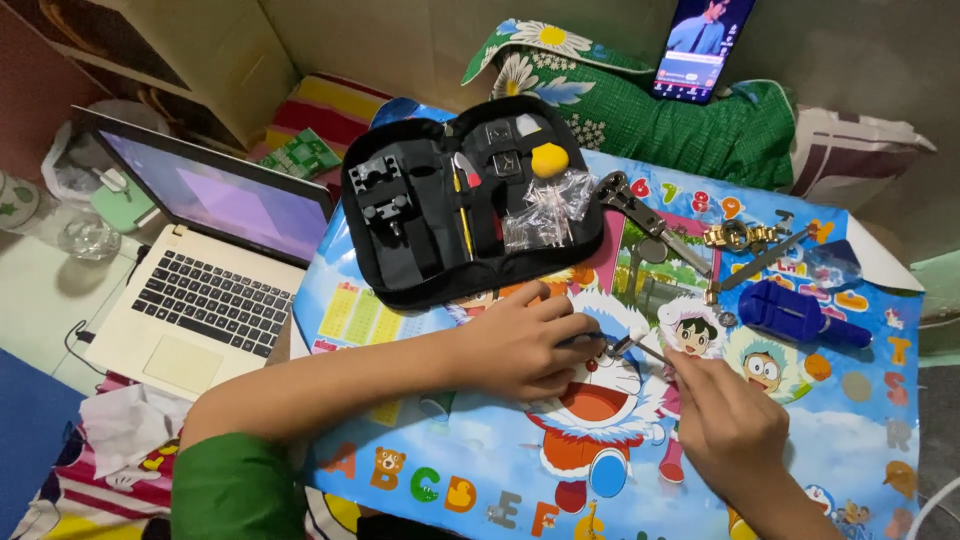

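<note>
Left hand (520, 345) lying on the cartoon play mat (480, 450), fingers curled shut around a small dark part (590, 341), mostly hidden, kind not to be told; right hand (730, 425) at about four o'clock of it, fingertips pinched closed on a thin metal tool (635, 347), tip touching that part just beside the left fingertips; both near mat centre. At twelve o'clock of the left hand, open black tool case (420, 270) with a yellow ball (549, 159) and small clear bags (545, 210) inside; at two o'clock, metal pliers (640, 215); further toward three o'clock, gold watch (738, 236) and blue holder tool (800, 315). At nine to ten o'clock, open laptop (200, 290) beside the mat; at one o'clock, far back, lit phone (700, 45) propped on a green flowered pillow (640, 110).
</note>
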